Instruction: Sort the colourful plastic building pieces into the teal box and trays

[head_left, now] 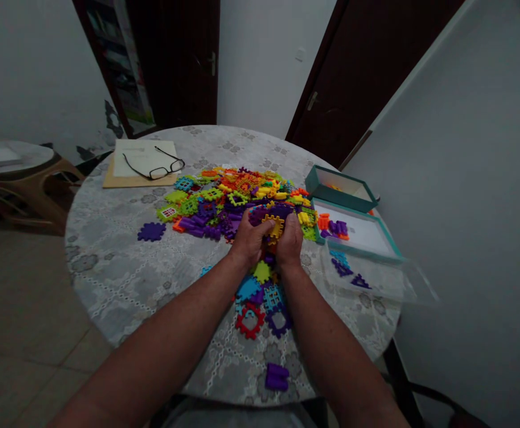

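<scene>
My left hand (249, 239) and my right hand (290, 241) meet at the near side of a heap of plastic building blocks (251, 187). Between them is a yellow gear-edged block (274, 227), with purple blocks directly behind it; whether those are joined to it I cannot tell. The left thumb presses on the yellow block's face, and the right fingers close round its other side. Below my wrists lie a lime block (262, 271), a blue block (248, 288), a red frame block (249, 321) and a purple frame block (279, 321).
A purple square block (151, 232) lies at left, a purple tube piece (277, 377) near the front edge. Glasses (159, 173) rest on papers (137, 156). On the right stand a green box (340, 189), its white-lined lid (366, 232) and a clear tray (380, 285), each holding some pieces.
</scene>
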The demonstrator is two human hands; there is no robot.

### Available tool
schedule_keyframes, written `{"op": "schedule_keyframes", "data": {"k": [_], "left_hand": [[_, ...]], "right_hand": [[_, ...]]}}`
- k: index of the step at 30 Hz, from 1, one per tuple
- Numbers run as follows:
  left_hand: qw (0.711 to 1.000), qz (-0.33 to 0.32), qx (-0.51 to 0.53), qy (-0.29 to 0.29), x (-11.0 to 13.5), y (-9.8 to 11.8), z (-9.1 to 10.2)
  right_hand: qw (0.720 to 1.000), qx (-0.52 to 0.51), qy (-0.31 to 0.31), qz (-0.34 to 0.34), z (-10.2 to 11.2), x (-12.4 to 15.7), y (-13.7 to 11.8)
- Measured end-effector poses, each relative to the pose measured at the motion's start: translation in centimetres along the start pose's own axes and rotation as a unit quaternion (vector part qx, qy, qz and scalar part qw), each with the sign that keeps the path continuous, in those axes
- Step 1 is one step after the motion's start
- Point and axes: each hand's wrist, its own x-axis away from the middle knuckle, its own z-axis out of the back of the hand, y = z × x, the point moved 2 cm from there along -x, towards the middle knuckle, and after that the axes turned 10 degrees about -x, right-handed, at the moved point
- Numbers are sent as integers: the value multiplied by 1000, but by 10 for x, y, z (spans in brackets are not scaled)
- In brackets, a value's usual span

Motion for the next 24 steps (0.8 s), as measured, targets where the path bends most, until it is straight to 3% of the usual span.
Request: {"op": "schedule_keyframes", "data": {"k": [5,7,9,10,12,13,16,18,20,21,24], "left_hand": [[999,4,36,18,-4,4,3],[999,4,42,27,-7,6,7],[998,7,46,35,-10,8,11],[998,10,49,38,-11,8,12],[998,16,53,36,-12,7,14],[998,19,54,34,-12,7,14],[998,20,56,25,-11,5,13],[998,18,61,25,-10,6,12],[998,19,62,27,-9,7,11],[998,20,61,28,-9,8,11],[998,21,57,28,-8,11,10]], "right_hand": [[999,33,-10,29,18,1,-36],[994,83,-74,4,36,12,-63],[968,129,-213,-24,56,34,-92],[937,158,-312,-26,64,49,-106],[848,191,-493,-29,81,85,-128],[814,209,-541,-35,89,102,-135],[717,303,-626,-52,105,144,-136],[673,362,-642,-58,110,158,-128],[662,388,-639,-60,111,160,-121],[670,385,-631,-57,111,156,-118],[735,349,-581,-37,107,129,-116]]}}
